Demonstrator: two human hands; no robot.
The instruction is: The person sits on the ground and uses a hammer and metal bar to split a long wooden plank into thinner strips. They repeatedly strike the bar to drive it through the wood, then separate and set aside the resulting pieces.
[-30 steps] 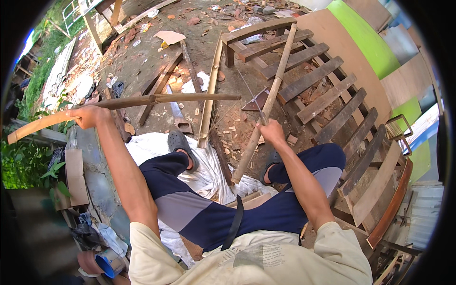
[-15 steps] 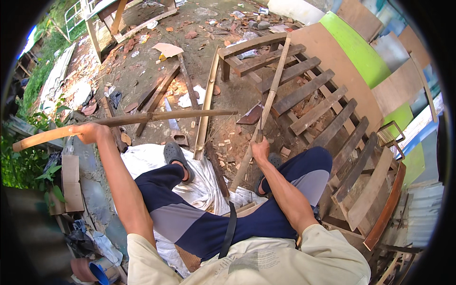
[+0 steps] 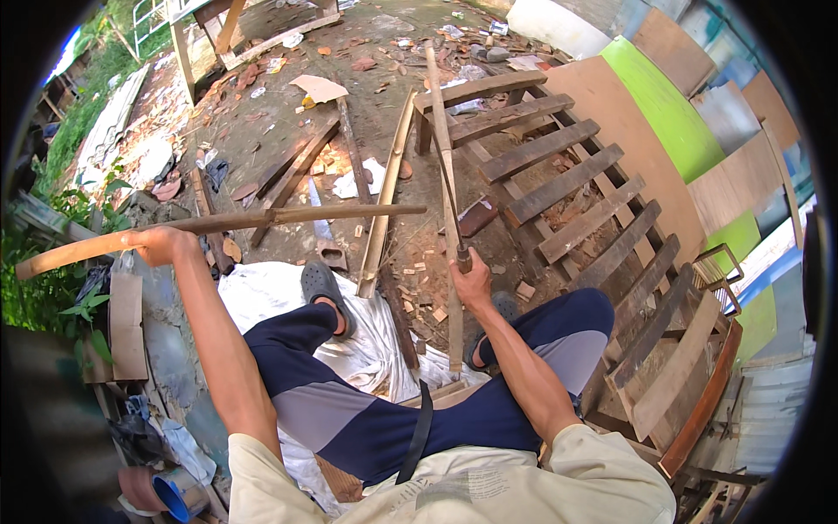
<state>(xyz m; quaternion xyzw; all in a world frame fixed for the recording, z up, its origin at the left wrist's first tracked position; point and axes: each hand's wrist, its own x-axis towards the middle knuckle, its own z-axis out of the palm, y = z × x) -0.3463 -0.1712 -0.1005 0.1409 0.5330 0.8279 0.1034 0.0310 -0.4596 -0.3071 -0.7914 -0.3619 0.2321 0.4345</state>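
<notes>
My left hand is closed round a long split bamboo piece, which reaches out to the right across the view. My right hand grips the dark handle of a knife, its narrow blade pointing away from me. A second long bamboo strip runs lengthwise past that hand, against the blade; whether the fingers also hold it I cannot tell. Its near end comes down between my legs. On the ground beyond my left foot lies a handsaw, next to a hollow half of bamboo.
A slatted wooden frame stands close on my right. White sacking is spread beneath my feet. Dark lumber pieces and wood chips litter the ground. At the lower left sits a blue-lined container, near a low concrete wall.
The strip by my right hand has swung from a rightward slant to nearly straight ahead, its far end moving left. The knife has turned with it. My left hand has barely shifted.
</notes>
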